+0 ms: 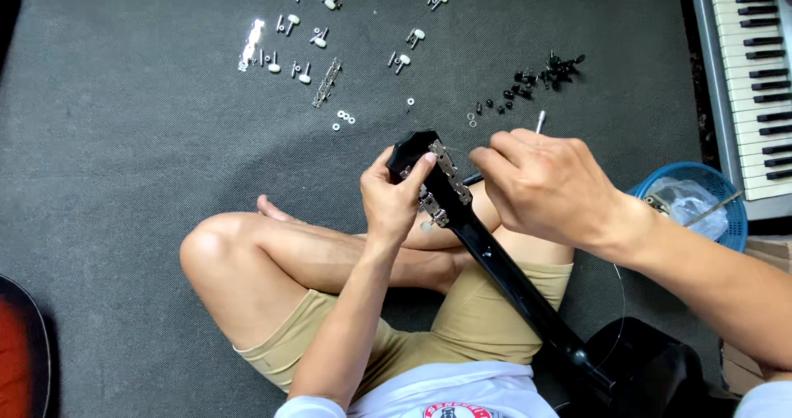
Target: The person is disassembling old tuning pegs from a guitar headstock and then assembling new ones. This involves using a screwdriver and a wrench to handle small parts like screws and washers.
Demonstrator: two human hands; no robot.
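A black guitar neck (503, 273) runs up from my lap to its headstock (422, 150), back side up, with a metal tuner plate (450, 173) along it. My left hand (394, 199) grips the headstock from the left, thumb on the plate. My right hand (540, 183) is closed around a screwdriver whose silver end (540, 122) sticks out above the fist. Its tip points toward the tuner plate. A white tuner knob (426, 226) hangs below the headstock.
I sit cross-legged on a grey carpet (124, 137). Loose white-knobbed tuners (305, 34), washers (342, 119) and black screws and parts (540, 75) lie ahead. A keyboard (755, 80) stands at right, a blue basket (701, 199) below it, another guitar body (21, 352) at left.
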